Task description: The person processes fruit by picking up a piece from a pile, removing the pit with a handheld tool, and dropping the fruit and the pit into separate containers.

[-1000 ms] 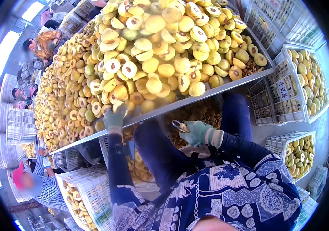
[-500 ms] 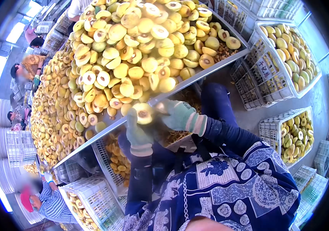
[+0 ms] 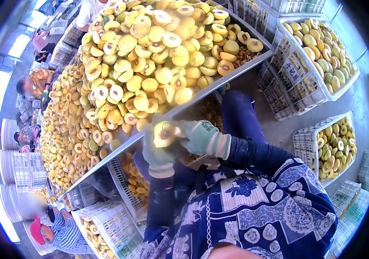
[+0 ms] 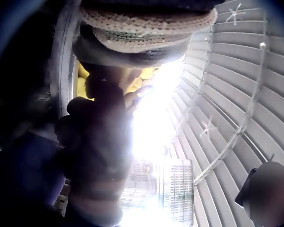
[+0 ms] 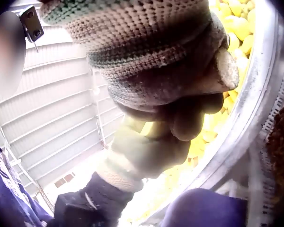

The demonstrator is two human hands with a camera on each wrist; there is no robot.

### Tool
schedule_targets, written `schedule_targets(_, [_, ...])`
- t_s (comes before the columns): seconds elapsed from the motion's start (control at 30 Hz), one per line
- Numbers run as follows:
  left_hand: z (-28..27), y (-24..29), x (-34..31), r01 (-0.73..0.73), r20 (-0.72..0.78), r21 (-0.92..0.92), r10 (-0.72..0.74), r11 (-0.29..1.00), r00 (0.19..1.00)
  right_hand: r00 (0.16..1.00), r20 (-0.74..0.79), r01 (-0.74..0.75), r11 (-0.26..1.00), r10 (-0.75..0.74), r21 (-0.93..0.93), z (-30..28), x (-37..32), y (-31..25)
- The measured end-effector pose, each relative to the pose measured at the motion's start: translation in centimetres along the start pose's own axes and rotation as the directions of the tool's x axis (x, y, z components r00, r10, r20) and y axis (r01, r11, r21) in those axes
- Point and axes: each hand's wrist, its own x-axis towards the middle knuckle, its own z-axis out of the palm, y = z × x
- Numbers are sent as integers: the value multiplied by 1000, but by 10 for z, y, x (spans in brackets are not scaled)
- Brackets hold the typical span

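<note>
My left hand [image 3: 157,155], in a pale green knit glove, holds a yellow peach half [image 3: 164,134] above my lap, just in front of the table's metal edge. My right hand [image 3: 202,137], gloved alike, meets it from the right and grips a pitting knife, whose loop end is blurred against the fruit. In the right wrist view the knife's thick, worn handle [image 5: 226,71] sticks out of the fist. The left hand [image 5: 149,151] shows beneath it there, a bit of yellow between the two. The left wrist view is dark, with the fruit hidden.
A big heap of halved peaches [image 3: 128,82] covers the table, bounded by a metal rim [image 3: 219,83]. White crates of peaches stand at the right, one upper crate [image 3: 294,73] and one lower crate [image 3: 305,146], and another crate [image 3: 107,220] at lower left. Other people work along the far left.
My left hand has come back from the heap with a peach half and brought it to my right hand. The knife has moved up to the fruit, and the head view has shifted.
</note>
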Motion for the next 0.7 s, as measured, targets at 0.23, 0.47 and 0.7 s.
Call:
schedule_targets(0.23, [15,-7,-10,-158,42,-106,164,982,986,1000,-24,-11,994,14,112,4,-11,-15])
schedule_targets(0.47, [18,-20,-13,-325,-83,87,332,942,940,985,161,-71,994,56,89,19,-4,-9])
schedule_targets(0.7, [20,-17,-18,-362,-87,278,398,890,913,939,341,50,999,-42,-15,28,7,6])
